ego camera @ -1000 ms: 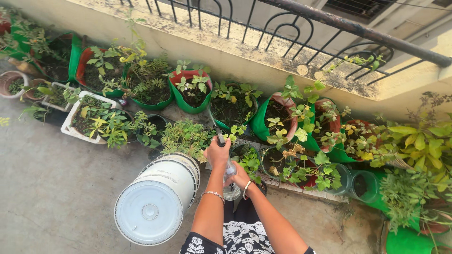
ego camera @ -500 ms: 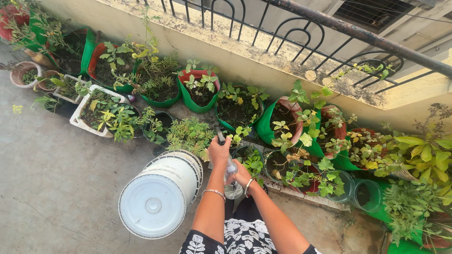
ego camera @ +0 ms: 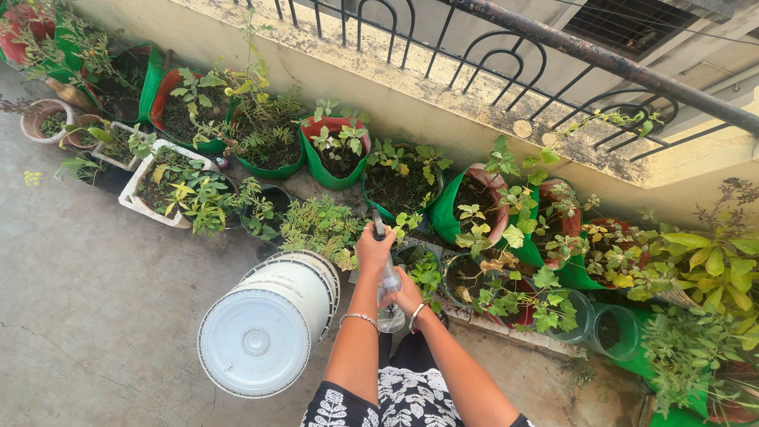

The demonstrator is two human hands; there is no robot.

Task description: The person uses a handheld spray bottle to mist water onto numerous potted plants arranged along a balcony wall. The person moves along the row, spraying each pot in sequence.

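Note:
I hold a clear plastic spray bottle (ego camera: 390, 313) with a dark nozzle over the potted plants. My left hand (ego camera: 373, 250) is closed around the bottle's dark spray head, the nozzle poking up past my fingers. My right hand (ego camera: 407, 299) wraps the bottle's clear body from the right side. Both wrists carry bangles. Just beyond the bottle stands a small dark pot of green leaves (ego camera: 421, 267), and to its left a bushy green plant (ego camera: 316, 225).
A white bucket (ego camera: 265, 324) lies on its side on the concrete floor at my left. Green grow bags (ego camera: 332, 150) and pots line a low wall topped by a black iron railing (ego camera: 553, 43). Two clear jars (ego camera: 613, 328) stand at the right.
The view has shifted slightly, so the plants sit a little lower and to the right. My hands keep the same grip on the spray bottle.

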